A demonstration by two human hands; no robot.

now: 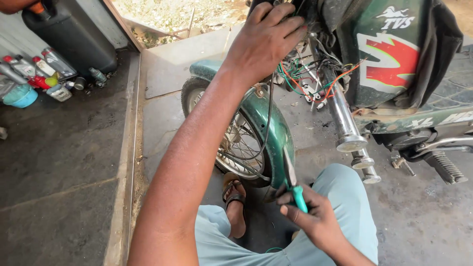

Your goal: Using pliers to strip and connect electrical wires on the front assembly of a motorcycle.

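My left hand (263, 42) reaches up to the front of a green motorbike (394, 64) and is closed around a dark part near the headlight, beside a bundle of loose red, green and orange wires (315, 79). My right hand (313, 216) rests low by my knee, shut on green-handled pliers (294, 184) whose metal jaws point up toward the green front mudguard (276, 130). The spoked front wheel (236, 140) stands between my two arms.
A chrome fork leg (345, 123) and a footrest (443, 167) sit to the right. At the far left stand a black canister (74, 34), several oil bottles (44, 69) and a blue bowl (19, 96). My sandalled foot (235, 202) is under the wheel.
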